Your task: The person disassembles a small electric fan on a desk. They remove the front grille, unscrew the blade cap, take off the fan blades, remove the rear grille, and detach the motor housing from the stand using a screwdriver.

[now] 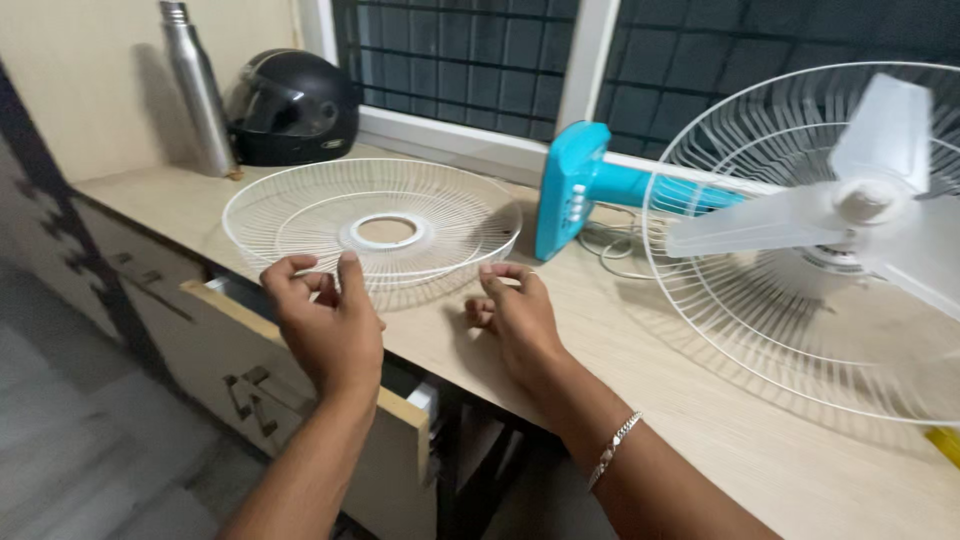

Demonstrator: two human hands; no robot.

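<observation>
The white wire fan guard [372, 232] lies flat on the wooden tabletop [700, 400], near its front edge. The left hand [325, 325] hovers just before the guard rim, its grip half curled and holding nothing. The right hand [518, 315] rests on the tabletop beside the guard, fingers loosely bent, also empty. At right stands a blue fan [800, 220] with bare blades.

We see the fan's rear guard [800, 250] cut off at three o'clock, its blades [880, 200] blurred. At five o'clock a yellow object [945, 443] is mostly out of frame. The open drawer [330, 390] hides its contents beneath our left hand [325, 325].
</observation>
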